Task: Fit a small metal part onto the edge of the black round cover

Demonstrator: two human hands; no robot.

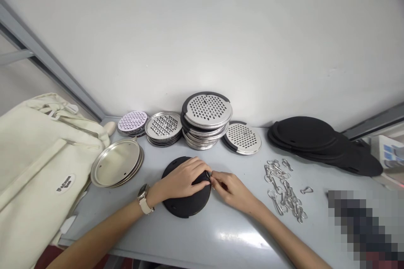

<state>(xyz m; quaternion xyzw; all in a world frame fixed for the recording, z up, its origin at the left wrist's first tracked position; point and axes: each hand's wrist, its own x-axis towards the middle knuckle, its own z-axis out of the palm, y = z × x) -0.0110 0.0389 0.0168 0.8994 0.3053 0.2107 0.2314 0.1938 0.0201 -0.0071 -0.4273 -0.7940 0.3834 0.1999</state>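
A round black disc (186, 206) lies on the grey table in front of me, with slots near its rim. My left hand (189, 178) rests across its top, thumb and fingers closed around the right edge. At that edge my right hand (229, 187) is closed in a pinch on a small carabiner clip (208, 175), mostly hidden by the fingertips. Both hands nearly touch there. To the right, several loose metal carabiner clips (285, 193) lie in a heap, with a single carabiner clip (306, 190) apart from it.
Along the wall stand stacks of perforated metal grater discs (208, 111), some with black rim guards. Shallow metal trays (116, 164) are piled at left beside a cream bag (44, 168). More black discs (304, 132) are stacked at right, near a pale device (389, 155).
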